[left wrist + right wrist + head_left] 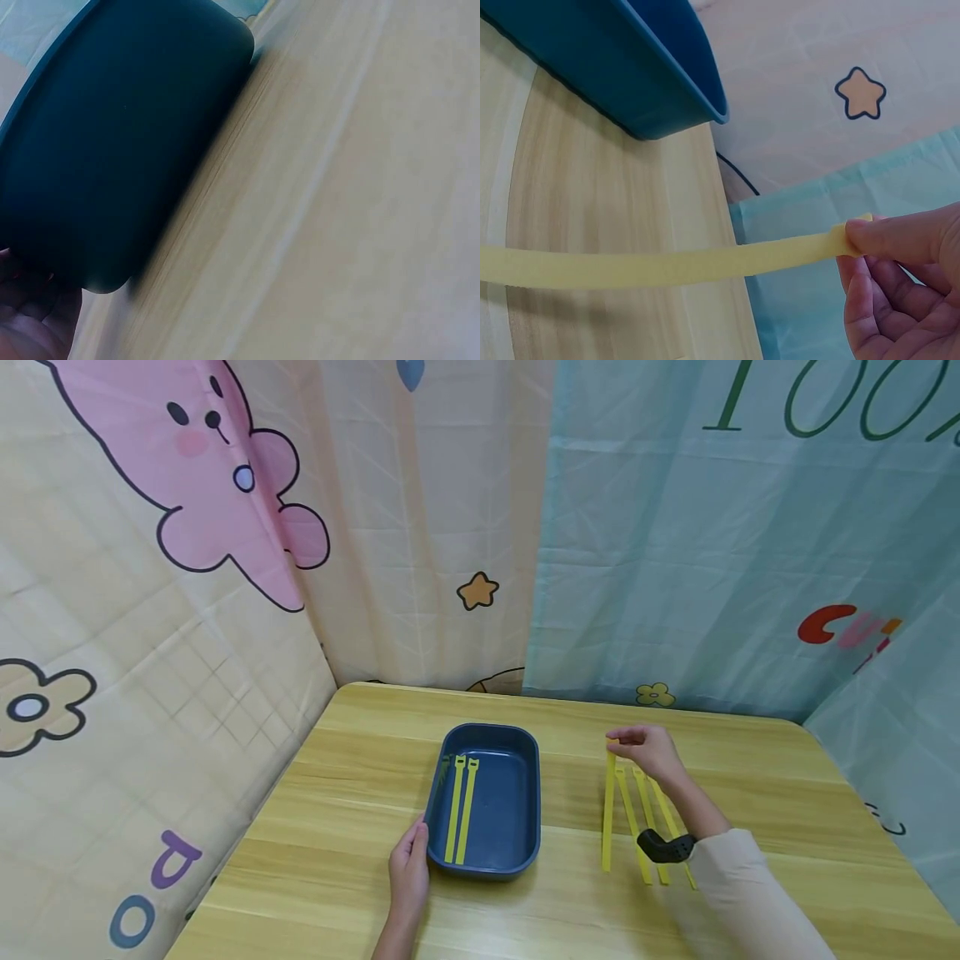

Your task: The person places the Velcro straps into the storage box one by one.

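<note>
Pinching a yellow strap (607, 810) by one end, the right hand (648, 752) holds it beside three more straps (629, 810); the left hand (410, 868) touches the blue tray (506, 810), though I can't tell if it grips. A light pinch seems best, letting the strap hang untwisted, clear of its neighbours. The bench (360, 760) is pale wood-grained; cartoon-printed cloth (420, 527) and teal cloth (675, 527) hang behind.
</note>
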Demonstrator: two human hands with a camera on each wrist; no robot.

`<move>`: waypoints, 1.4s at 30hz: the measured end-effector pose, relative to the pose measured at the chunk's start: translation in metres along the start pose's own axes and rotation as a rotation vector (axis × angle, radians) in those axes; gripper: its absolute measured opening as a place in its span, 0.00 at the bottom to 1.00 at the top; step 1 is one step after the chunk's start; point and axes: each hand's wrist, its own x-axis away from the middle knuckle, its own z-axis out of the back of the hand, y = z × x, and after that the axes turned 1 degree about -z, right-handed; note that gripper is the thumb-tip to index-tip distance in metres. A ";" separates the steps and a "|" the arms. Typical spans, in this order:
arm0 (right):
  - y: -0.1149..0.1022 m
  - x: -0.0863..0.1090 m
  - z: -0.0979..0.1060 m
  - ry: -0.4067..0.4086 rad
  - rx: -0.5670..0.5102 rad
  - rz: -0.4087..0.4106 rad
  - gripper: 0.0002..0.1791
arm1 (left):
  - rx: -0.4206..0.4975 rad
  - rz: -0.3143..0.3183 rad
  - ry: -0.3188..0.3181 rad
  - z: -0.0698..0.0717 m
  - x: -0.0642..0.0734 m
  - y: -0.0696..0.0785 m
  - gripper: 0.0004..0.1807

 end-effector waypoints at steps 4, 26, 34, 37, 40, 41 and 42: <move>-0.003 0.002 0.002 0.003 0.000 0.004 0.16 | -0.004 0.011 0.014 -0.002 -0.003 -0.012 0.19; -0.015 0.013 0.008 0.009 -0.003 0.026 0.17 | -0.014 0.002 0.014 0.001 -0.003 -0.013 0.19; -0.022 0.017 0.008 0.000 -0.028 0.039 0.18 | -0.008 0.010 0.020 0.000 -0.003 -0.013 0.19; -0.025 0.018 0.009 -0.006 -0.022 0.049 0.18 | -0.008 0.021 0.023 0.000 -0.003 -0.013 0.19; -0.027 0.019 0.009 -0.005 -0.024 0.056 0.17 | -0.010 0.029 0.026 0.000 -0.003 -0.013 0.19; -0.028 0.019 0.009 -0.006 -0.024 0.059 0.17 | -0.012 0.030 0.027 0.001 -0.003 -0.013 0.19; -0.028 0.019 0.009 -0.005 -0.029 0.059 0.17 | -0.012 0.034 0.026 0.001 -0.003 -0.013 0.19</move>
